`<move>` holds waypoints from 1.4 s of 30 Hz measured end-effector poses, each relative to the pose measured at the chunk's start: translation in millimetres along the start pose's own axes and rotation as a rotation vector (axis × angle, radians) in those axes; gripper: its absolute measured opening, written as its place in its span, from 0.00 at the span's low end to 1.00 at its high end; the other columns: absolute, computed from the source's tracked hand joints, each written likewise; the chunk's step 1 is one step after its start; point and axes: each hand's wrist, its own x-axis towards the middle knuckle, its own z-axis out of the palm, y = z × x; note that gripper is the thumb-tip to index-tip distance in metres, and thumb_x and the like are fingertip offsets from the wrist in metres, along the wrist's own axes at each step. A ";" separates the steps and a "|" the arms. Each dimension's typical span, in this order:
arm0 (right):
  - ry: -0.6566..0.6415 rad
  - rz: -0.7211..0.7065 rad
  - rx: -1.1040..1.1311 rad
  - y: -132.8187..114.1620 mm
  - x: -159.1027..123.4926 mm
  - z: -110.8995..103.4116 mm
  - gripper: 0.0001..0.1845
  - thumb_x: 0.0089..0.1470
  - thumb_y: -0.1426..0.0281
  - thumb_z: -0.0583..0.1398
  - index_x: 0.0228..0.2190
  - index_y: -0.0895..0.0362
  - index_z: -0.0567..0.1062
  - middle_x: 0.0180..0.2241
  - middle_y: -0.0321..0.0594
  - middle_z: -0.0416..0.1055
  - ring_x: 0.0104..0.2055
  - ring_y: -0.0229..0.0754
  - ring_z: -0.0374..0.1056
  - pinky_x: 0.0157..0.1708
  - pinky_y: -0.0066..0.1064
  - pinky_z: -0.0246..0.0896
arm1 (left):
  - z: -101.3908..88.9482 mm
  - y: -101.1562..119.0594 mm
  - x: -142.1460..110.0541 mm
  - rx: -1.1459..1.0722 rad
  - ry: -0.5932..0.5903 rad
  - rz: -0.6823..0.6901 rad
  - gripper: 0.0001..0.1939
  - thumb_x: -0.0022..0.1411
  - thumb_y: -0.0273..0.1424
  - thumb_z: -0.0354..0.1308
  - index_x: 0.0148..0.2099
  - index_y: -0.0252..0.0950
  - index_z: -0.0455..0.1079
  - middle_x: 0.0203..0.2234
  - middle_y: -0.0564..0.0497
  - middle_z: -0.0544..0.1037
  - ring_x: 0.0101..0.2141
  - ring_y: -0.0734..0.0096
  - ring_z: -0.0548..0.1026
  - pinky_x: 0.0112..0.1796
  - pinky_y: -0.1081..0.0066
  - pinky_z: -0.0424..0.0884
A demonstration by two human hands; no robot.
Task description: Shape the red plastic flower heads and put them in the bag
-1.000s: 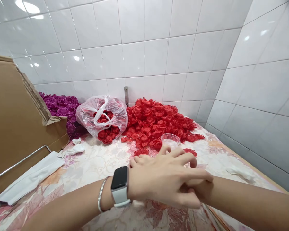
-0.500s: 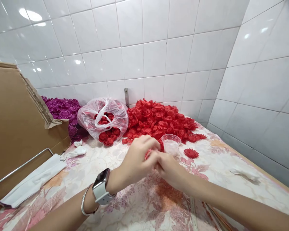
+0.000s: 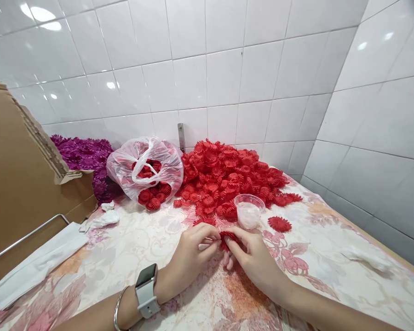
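Observation:
A small red fabric flower (image 3: 227,240) is pinched between the thumb and fingers of my right hand (image 3: 260,263), low over the table. On its other side the closed fingertips of my left hand (image 3: 192,257) meet its edge. Part of the flower is hidden by the fingers. Just beyond my left fingers lies another red flower (image 3: 205,220), flat on the cloth. A clear plastic cup (image 3: 250,212) with something whitish in it stands behind my right hand. To the right of the cup lies a single red flower (image 3: 279,224).
A large heap of red flowers (image 3: 227,172) sits against the tiled wall. Left of it are a tied plastic bag (image 3: 124,163) of red flowers, a purple flower pile (image 3: 86,158) and a cardboard box (image 3: 27,156). Crumpled white tissue (image 3: 105,219) lies near the box.
My hands have come down toward me and moved apart from their overlapped position. The red flower now shows between the fingertips. The view has shifted slightly.

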 end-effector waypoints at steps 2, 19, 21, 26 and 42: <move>0.004 0.019 0.023 -0.2 -0.5 -0.1 0.09 0.53 0.67 0.51 0.26 0.56 0.67 0.13 0.30 0.67 0.15 0.36 0.66 0.18 0.26 0.63 | -0.5 -1.5 -0.6 0.006 0.010 0.041 0.07 0.56 0.20 0.53 0.33 0.35 0.71 0.30 0.51 0.74 0.32 0.72 0.72 0.34 0.75 0.68; 0.067 -0.029 -0.068 -1.0 -0.9 -3.0 0.05 0.43 0.75 0.58 0.20 0.56 0.67 0.14 0.27 0.63 0.17 0.34 0.61 0.18 0.24 0.54 | -1.0 -1.0 -4.0 -0.338 -0.071 -0.195 0.05 0.56 0.31 0.57 0.32 0.34 0.70 0.29 0.49 0.75 0.31 0.68 0.74 0.33 0.72 0.70; 0.033 -0.014 -0.047 0.3 -0.4 -3.3 0.04 0.47 0.71 0.58 0.23 0.56 0.69 0.14 0.28 0.64 0.16 0.34 0.61 0.18 0.24 0.56 | -0.6 -4.6 -3.0 -0.388 -0.061 -0.223 0.06 0.57 0.32 0.55 0.33 0.34 0.69 0.29 0.50 0.74 0.32 0.68 0.73 0.33 0.72 0.68; -0.004 0.002 0.136 2.6 0.7 -4.1 0.11 0.53 0.62 0.56 0.27 0.56 0.67 0.24 0.35 0.70 0.25 0.40 0.70 0.28 0.31 0.67 | 2.4 -14.3 2.0 -0.613 -0.008 -0.282 0.06 0.57 0.33 0.56 0.32 0.34 0.66 0.28 0.51 0.73 0.30 0.70 0.70 0.34 0.71 0.66; 0.171 0.100 0.283 3.3 3.8 -6.4 0.15 0.47 0.57 0.61 0.31 0.56 0.70 0.28 0.36 0.71 0.28 0.42 0.72 0.30 0.33 0.69 | 1.6 -14.9 6.0 -0.604 0.251 -0.312 0.05 0.55 0.30 0.54 0.31 0.38 0.59 0.28 0.54 0.69 0.32 0.70 0.70 0.37 0.69 0.65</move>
